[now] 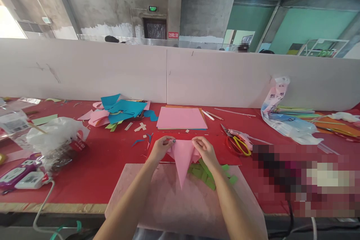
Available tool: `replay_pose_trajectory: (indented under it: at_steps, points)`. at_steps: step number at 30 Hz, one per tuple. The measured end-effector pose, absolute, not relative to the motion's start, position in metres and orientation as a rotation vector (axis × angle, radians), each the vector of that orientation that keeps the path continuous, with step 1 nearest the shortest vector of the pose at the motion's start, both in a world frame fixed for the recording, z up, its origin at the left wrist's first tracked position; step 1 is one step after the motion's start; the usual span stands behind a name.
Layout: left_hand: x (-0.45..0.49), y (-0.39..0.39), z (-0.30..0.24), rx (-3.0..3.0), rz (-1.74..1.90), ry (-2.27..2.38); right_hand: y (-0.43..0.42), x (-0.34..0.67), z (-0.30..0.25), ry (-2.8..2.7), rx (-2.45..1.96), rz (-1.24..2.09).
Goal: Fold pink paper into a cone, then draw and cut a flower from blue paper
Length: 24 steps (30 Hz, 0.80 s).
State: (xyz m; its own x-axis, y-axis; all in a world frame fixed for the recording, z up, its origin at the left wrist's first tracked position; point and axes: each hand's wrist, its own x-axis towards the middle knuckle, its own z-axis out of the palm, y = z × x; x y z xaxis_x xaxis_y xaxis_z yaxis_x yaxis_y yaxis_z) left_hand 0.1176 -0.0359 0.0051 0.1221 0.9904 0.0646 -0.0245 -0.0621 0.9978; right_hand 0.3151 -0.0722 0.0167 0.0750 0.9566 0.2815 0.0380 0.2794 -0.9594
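A sheet of pink paper, folded so that a long point hangs toward me, is held up by its top edge. My left hand pinches its left top corner between thumb and fingers. At the right top corner my right hand pinches it the same way. Several green paper strips lie below and to the right, partly hidden by my right forearm. Beneath is a pale pink board. Behind my hands a red sheet lies on the table.
A stack of pink sheets lies behind my hands. Yellow-handled scissors rest at the right, blue paper scraps at the left. A plastic bag and purple pack stand far left. A white partition closes the back.
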Motion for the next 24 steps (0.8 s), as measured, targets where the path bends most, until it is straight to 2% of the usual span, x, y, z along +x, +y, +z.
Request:
replay_pose_trajectory:
  at_steps: [5,24]
  points:
    - [0.119,-0.039,0.008,1.331,1.152,1.093,-0.074,0.314,0.016,-1.276,-1.125,1.069]
    - [0.119,-0.045,0.020,1.391,1.123,1.085,-0.072,0.319,0.013,-1.282,-1.158,1.065]
